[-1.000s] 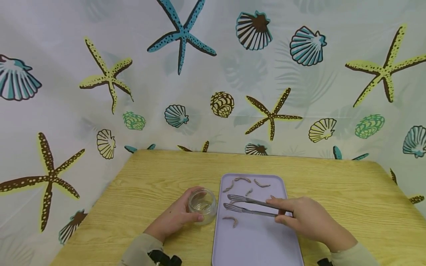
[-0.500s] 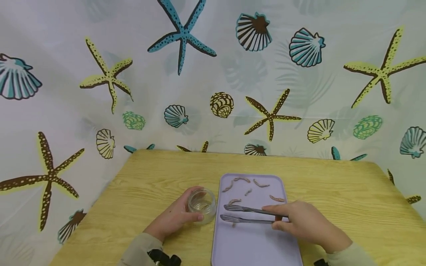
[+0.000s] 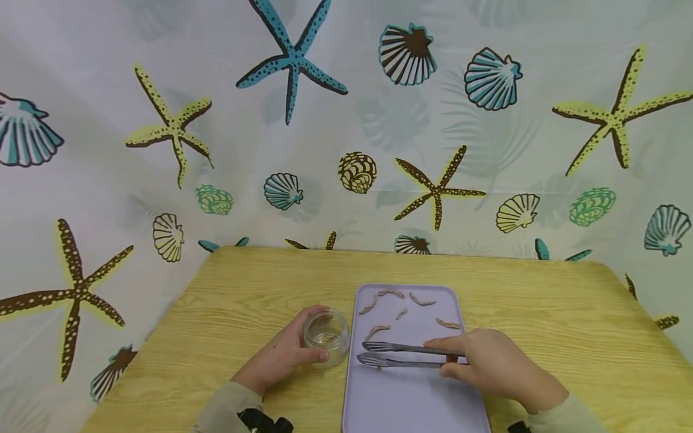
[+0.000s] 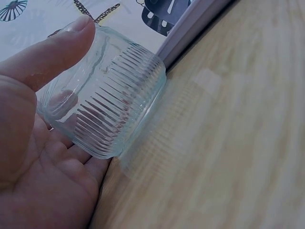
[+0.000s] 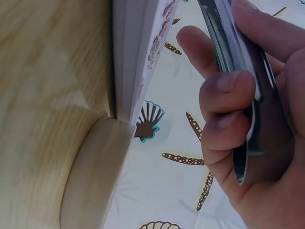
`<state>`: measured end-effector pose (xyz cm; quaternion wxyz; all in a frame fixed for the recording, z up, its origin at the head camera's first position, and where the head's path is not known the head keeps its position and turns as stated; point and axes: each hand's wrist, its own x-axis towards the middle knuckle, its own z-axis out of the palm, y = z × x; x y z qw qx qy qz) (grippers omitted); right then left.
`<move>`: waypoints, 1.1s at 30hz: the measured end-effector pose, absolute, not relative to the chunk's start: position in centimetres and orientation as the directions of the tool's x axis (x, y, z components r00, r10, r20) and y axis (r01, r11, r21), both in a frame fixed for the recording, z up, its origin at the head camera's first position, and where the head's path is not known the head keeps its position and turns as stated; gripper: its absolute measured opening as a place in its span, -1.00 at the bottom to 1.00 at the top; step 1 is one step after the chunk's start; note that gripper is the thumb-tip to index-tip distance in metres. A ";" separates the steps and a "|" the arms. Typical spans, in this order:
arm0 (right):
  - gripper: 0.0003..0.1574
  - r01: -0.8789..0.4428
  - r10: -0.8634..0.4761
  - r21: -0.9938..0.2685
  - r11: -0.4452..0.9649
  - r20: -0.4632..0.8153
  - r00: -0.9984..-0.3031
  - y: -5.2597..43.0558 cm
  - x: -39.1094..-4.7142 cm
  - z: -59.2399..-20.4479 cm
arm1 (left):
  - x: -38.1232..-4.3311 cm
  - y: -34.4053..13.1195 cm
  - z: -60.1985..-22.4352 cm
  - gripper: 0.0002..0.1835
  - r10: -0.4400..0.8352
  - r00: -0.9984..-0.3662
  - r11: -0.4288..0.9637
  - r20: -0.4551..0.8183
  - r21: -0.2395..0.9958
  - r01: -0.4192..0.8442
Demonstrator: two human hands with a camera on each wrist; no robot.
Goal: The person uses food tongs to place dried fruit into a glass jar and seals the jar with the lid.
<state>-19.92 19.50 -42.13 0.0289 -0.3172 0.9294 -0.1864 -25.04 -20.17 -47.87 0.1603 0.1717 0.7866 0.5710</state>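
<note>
My left hand point(image 3: 287, 352) grips a clear glass jar point(image 3: 337, 353) that stands on the table beside the tray's left edge. In the left wrist view, thumb and fingers wrap the ribbed jar point(image 4: 114, 95). My right hand point(image 3: 495, 367) holds metal tongs point(image 3: 406, 348) by their handle over the lilac tray point(image 3: 417, 403); the right wrist view shows fingers curled round the tongs point(image 5: 271, 148). The tong tips are spread apart, above a brown curled piece point(image 3: 379, 368) that they mostly hide. Whether they touch it, I cannot tell.
Several thin, brown, worm-like pieces lie on the tray's far half, among them one point(image 3: 447, 323) near the right rim and one point(image 3: 377, 330) just beyond the tongs. A wood-grain table point(image 3: 260, 276) carries everything. A shell-printed cloth point(image 3: 325, 138) hangs behind and at both sides.
My right hand has brought the tongs nearer to me and slightly left, uncovering pieces farther back and covering the nearest one. The left hand and the jar stay in place.
</note>
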 end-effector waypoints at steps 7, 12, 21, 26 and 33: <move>-0.49 -0.579 -0.603 -0.363 0.730 0.056 -0.796 19.6 -19.7 -41.9 | -25.0 -20.1 -47.8 -0.09 0.455 -0.888 0.290 -0.066 0.954 0.078; -0.51 -0.573 -0.599 -0.366 0.733 0.052 -0.799 19.7 -19.6 -42.0 | -25.0 -20.2 -47.8 -0.10 0.459 -0.886 0.286 -0.068 0.955 0.075; -0.52 -0.572 -0.580 -0.312 0.759 0.076 -0.811 19.8 -19.6 -41.9 | -25.0 -20.2 -47.9 -0.10 0.462 -0.885 0.277 -0.061 0.958 0.078; -0.52 -0.566 -0.567 -0.313 0.763 0.097 -0.818 19.9 -19.5 -41.8 | -24.9 -20.2 -48.1 -0.08 0.456 -0.887 0.274 -0.072 0.960 0.063; -0.49 -0.579 -0.550 -0.297 0.759 0.182 -0.815 20.1 -19.4 -41.1 | -25.0 -20.3 -48.1 -0.11 0.462 -0.885 0.264 -0.063 0.962 0.069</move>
